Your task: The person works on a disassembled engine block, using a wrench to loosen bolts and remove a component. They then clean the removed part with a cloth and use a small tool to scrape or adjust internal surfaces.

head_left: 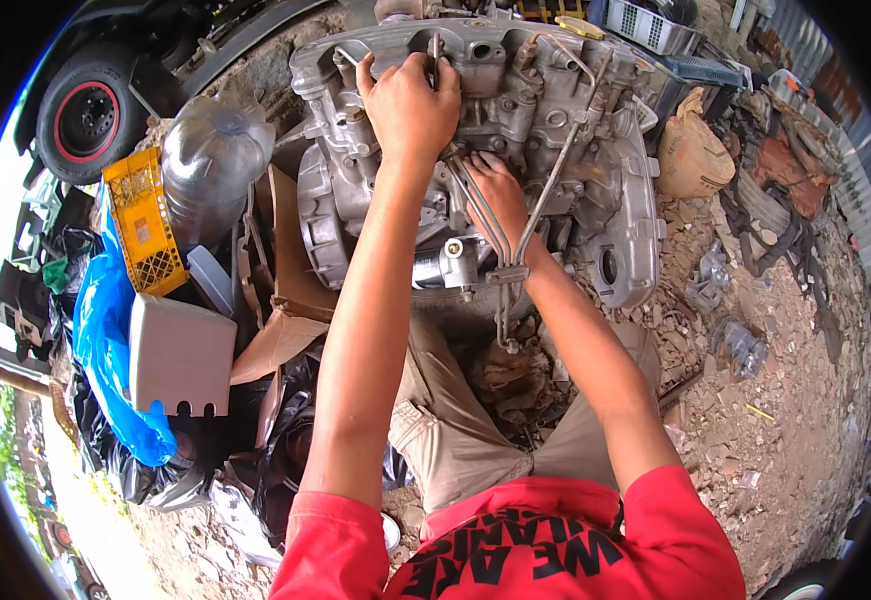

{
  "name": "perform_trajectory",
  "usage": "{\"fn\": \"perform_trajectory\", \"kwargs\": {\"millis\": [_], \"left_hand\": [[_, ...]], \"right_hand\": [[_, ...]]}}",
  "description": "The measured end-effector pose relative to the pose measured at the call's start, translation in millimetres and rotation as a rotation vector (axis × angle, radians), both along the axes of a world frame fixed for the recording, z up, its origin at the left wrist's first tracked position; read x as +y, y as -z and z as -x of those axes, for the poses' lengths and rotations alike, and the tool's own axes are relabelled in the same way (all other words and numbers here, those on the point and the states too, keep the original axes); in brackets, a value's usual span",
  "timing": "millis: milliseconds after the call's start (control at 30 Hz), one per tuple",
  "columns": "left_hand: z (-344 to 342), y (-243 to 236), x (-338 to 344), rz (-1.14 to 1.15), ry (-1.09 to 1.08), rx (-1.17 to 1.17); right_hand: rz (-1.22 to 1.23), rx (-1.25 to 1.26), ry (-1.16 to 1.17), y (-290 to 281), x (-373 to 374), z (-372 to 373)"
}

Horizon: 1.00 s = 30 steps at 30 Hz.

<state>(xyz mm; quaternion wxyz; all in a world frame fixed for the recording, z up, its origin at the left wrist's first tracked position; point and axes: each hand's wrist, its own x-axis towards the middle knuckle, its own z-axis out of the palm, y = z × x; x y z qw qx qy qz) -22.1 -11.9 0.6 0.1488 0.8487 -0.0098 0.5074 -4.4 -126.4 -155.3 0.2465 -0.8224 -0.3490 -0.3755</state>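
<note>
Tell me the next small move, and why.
Probably test the slim metal rod gently for looseness with the left hand: its thumb and fingers are beside it at the metal casing's upper edge, while the right hand sits lower, among the metal pipes.

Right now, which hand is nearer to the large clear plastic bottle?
Left: the left hand is right of the bottle, over the metal assembly; the right hand is farther right, beside thin metal pipes.
</note>
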Motion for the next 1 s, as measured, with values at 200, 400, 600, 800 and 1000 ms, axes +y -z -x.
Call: {"fn": "perform_trajectory", "kwargs": {"millis": [200,400,600,800,1000], "left_hand": [[2.3,0.9,4.5,-0.019,-0.013,-0.007],[5.9,-0.1,5.1,-0.016,-0.009,0.020],[-1.3,-1.6,-0.8,-0.027,-0.008,-0.018],[0.5,8.4,12.6,-0.030,-0.030,-0.028],[-5.6,2.2,5.2,-0.025,-0.015,-0.033]], "right_hand": [[0.009,0.355,-0.131,-25.4,-27.4,-8.7],[0.160,0.228,-0.575,0.1,-1.0,28.0],[-0.025,0.171,-0.397,-25.5,-37.8,-15.1],[0.454,0.618,-0.612,1.4,-57.8,74.5],[-0.137,0.011,-0.429,-4.9,-62.5,13.5]]}}
